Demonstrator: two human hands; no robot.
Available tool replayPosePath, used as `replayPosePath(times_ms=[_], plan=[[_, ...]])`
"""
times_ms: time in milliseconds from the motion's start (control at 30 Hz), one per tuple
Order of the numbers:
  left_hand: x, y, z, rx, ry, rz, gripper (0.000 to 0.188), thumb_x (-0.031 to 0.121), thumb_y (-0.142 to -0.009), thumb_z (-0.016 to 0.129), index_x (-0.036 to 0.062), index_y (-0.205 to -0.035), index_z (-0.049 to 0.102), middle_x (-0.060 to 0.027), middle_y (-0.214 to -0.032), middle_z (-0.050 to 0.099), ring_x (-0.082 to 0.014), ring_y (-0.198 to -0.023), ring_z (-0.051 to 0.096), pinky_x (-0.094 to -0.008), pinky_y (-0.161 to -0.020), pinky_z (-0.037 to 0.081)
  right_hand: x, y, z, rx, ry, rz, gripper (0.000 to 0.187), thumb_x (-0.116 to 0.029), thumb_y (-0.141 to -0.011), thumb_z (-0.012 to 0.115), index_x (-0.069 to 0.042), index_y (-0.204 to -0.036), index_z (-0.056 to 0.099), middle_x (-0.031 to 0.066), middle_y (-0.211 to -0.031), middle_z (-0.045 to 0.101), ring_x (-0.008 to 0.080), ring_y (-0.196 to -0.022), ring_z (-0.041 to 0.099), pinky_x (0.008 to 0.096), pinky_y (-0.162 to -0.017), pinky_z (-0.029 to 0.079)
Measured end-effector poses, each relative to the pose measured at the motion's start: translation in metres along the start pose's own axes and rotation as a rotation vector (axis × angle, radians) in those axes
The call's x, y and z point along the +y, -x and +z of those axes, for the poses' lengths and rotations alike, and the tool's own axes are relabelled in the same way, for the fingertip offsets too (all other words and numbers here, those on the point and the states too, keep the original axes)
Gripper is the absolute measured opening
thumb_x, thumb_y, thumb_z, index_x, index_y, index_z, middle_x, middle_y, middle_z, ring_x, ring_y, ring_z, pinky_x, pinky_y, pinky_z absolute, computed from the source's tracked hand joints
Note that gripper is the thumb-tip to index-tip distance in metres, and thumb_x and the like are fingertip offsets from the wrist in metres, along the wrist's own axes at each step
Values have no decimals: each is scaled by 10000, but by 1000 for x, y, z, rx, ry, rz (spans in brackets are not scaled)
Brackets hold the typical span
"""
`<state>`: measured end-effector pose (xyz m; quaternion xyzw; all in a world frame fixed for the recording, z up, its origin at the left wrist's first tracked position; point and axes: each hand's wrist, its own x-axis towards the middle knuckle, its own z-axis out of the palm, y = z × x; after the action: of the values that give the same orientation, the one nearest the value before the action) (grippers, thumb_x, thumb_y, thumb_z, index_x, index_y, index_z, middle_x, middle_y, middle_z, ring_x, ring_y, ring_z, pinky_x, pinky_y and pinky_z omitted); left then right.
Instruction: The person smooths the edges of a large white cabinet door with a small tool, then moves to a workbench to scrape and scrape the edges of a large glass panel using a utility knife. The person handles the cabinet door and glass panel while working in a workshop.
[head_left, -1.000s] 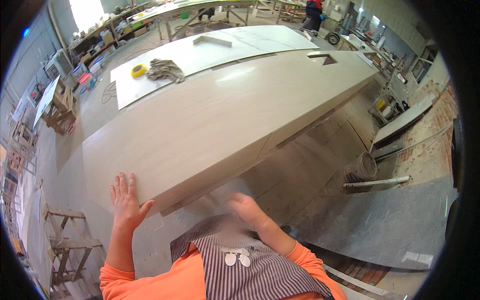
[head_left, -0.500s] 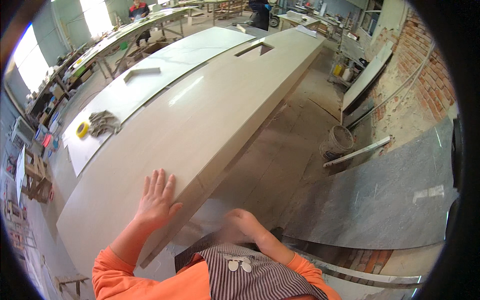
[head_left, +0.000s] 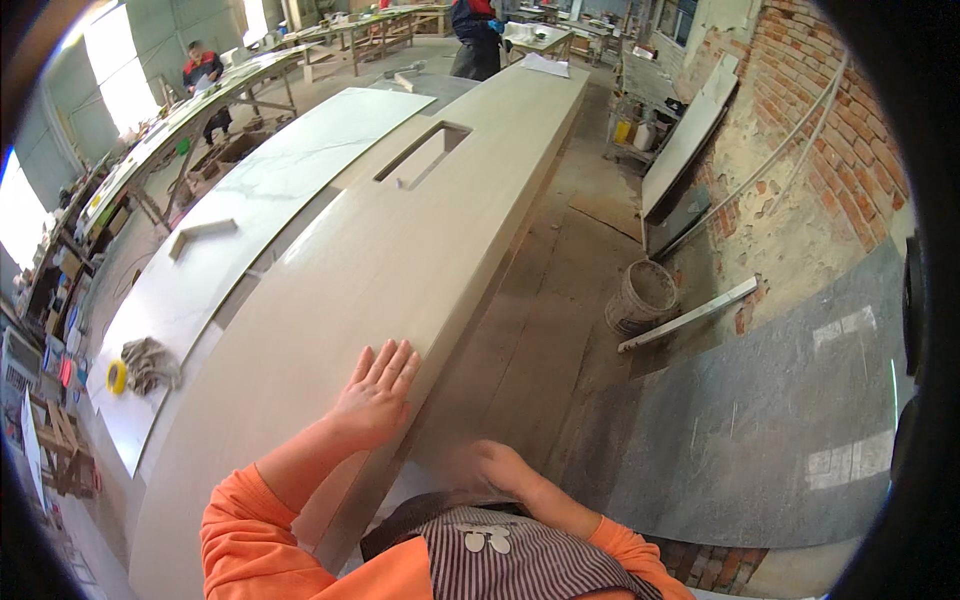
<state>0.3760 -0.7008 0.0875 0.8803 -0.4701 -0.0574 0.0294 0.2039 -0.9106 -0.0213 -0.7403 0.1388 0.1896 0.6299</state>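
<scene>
My left hand (head_left: 375, 400) lies flat on a long beige countertop slab (head_left: 330, 270), close to its right edge. Its fingers are stretched out and nothing is in them. Toward the slab's far end there is a rectangular cutout (head_left: 455, 135). My right hand (head_left: 503, 468) is low beside the slab's near right edge, just beyond my striped apron (head_left: 530, 550). Its fingers bend down and away, partly hidden and blurred in a haze, so what they hold, if anything, does not show.
Left of the slab lies a white marbled panel (head_left: 290, 165) bearing an angled strip (head_left: 200, 232), a grey rag (head_left: 150, 365) and yellow tape (head_left: 117, 377). On the right are a bucket (head_left: 642, 297), a white bar (head_left: 690, 315) and a dark grey slab (head_left: 740, 420). Two people work farther off.
The view has shifted forward along the slab. My left hand, still flat, has slid farther along the slab near its right edge. My right hand stays low beside the edge.
</scene>
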Motion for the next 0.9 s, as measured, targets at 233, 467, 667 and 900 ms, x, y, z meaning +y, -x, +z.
replayPosePath(times_ms=[233,467,667,900], plan=[[-15,-139,-11,-26,-33,15,765,275,-927,539,7,-1542,170,-207,-1613,150,-365,-1505,99,-517,-1214,71,26,-20,-68,146,-142,221,339,-275,-954,568,-26,-1158,675,94,-1066,681,190,-971,621,312,-854,489],[-33,-277,-17,-8,6,-67,747,309,-944,519,35,-1546,171,-193,-1614,162,-376,-1503,100,-526,-1210,81,85,-57,-192,311,-522,218,353,-204,-950,619,3,-1236,611,71,-1072,661,156,-961,601,297,-821,487],[-37,-406,-22,21,-10,-189,714,295,-944,522,86,-1547,202,-191,-1610,178,-378,-1499,122,-542,-1203,93,68,-87,-330,365,-341,263,365,-157,-938,631,23,-1249,575,85,-1071,655,174,-976,605,321,-831,496],[-29,-506,-23,111,42,-447,718,383,-973,485,69,-1551,195,-193,-1617,150,-366,-1506,96,-531,-1205,77,67,-152,-447,367,-464,177,303,-91,-909,649,31,-1181,595,72,-1028,647,152,-923,607,289,-841,488]])
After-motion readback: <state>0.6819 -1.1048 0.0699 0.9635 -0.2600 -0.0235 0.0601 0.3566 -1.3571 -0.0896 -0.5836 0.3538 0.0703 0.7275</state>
